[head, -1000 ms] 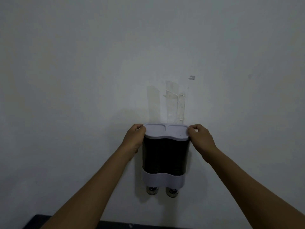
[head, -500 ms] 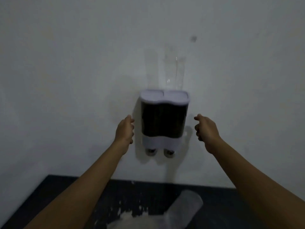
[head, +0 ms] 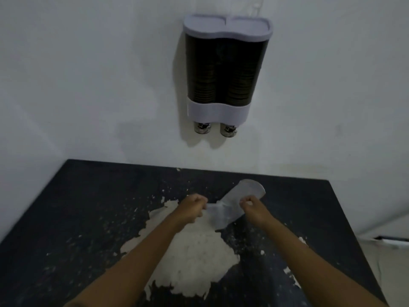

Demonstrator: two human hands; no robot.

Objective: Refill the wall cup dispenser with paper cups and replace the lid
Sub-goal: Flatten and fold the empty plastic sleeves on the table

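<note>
Lid on, dispenser loaded, both hands down at the table.

Head view: the dark twin-tube wall cup dispenser [head: 225,69] hangs on the white wall [head: 88,74], its pale lid [head: 227,27] seated on top and two paper cup bottoms [head: 215,129] poking out beneath. Well below it, over the black chipped-paint table [head: 66,218], the left hand [head: 192,208] and right hand [head: 253,208] are each pinched closed on a clear plastic sleeve [head: 236,204].
</note>
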